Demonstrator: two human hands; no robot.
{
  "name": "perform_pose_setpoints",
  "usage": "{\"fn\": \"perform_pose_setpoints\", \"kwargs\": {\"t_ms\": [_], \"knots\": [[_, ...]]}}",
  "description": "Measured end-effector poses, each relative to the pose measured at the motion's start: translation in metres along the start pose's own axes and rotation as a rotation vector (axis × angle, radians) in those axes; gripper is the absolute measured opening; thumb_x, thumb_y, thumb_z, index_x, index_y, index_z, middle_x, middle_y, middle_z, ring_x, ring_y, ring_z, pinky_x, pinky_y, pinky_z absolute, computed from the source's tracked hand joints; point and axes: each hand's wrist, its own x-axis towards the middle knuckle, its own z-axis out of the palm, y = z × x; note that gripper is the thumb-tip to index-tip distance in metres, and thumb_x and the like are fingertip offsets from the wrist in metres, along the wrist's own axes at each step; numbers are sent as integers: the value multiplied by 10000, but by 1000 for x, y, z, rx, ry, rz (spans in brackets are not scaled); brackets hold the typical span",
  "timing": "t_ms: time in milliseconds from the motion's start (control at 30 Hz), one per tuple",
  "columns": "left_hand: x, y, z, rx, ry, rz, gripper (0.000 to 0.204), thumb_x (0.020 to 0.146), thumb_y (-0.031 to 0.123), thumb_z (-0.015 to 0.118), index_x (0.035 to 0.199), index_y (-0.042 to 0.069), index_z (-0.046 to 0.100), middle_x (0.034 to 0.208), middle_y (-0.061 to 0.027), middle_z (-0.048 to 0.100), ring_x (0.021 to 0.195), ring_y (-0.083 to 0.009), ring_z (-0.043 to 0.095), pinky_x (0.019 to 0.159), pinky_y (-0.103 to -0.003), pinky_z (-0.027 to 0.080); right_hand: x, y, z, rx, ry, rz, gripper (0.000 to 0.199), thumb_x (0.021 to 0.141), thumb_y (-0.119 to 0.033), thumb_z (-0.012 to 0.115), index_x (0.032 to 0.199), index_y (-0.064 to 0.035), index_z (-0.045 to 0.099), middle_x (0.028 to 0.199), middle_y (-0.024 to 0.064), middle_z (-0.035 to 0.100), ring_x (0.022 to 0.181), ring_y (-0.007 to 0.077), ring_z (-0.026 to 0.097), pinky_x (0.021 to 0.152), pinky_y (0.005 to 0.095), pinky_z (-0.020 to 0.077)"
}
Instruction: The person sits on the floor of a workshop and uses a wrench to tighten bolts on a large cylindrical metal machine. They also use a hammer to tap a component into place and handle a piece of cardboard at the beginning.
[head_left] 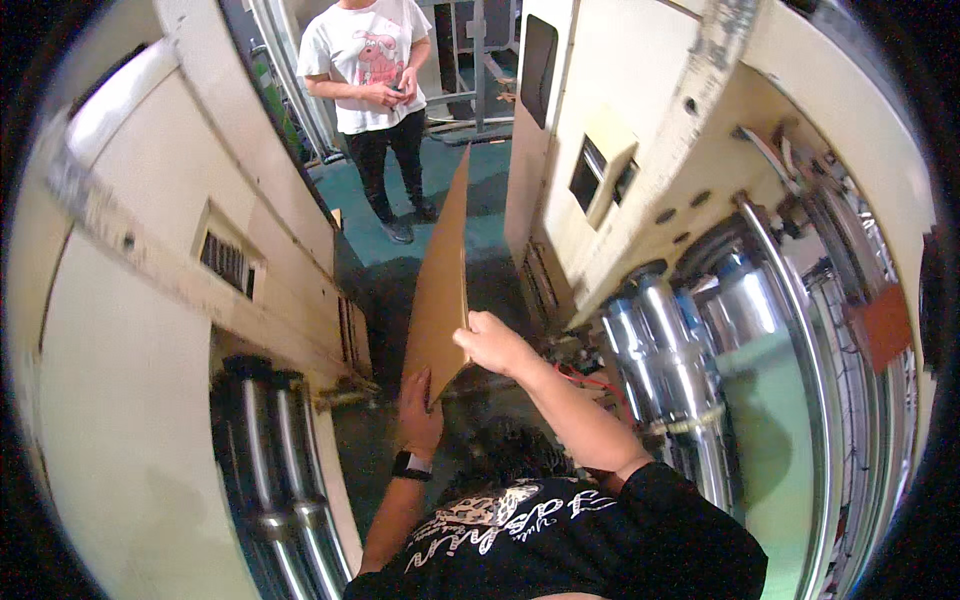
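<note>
At my left, metal rollers (265,440) stand in a beige machine (110,390); ahead, a person (372,115) in a white shirt (342,55) stands on the green floor (490,168); my left hand (418,412) touches the lower end of a brown board (438,290) — how far it closes, I cannot tell; the board slants up before me; my right hand (492,345) is clenched on the board's right edge; chrome cylinders (665,365) gleam farther right.

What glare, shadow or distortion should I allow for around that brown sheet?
Head view: bright glare streaks the shiny cylinders at right; head view: shadow darkens the floor right of the brown sheet, and the left hand looks dimmer than the right hand; head view: the far-right metal rod looks curved, likely fisheye distortion.
</note>
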Motion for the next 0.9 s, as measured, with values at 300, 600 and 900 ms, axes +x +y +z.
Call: {"fn": "perform_pose_setpoints", "kwargs": {"t_ms": [300,600,900], "knots": [[274,-61,41,127,54,-25,392,832,-5,525,1221,36,534,1154,-187,566,1045,-346,552,881,-387,460,273,-56,-94,-74,-93,67,411,795,-330,488,744,61,603,679,222,608,655,335,614,623,436,460],[523,-146,138,66,12,-260,269,893,102,540,1145,15,576,1053,-184,630,906,-339,629,741,-384,503,566,-47,-206,-377,-161,42,449,829,-328,431,689,64,598,657,185,615,643,325,623,644,400,487],[714,-220,200,132,-28,-206,195,857,77,578,1038,8,606,952,-172,641,827,-332,633,700,-359,498,775,-24,-280,-222,-243,166,592,889,-435,367,838,95,626,796,275,630,672,346,658,696,426,514]]}}
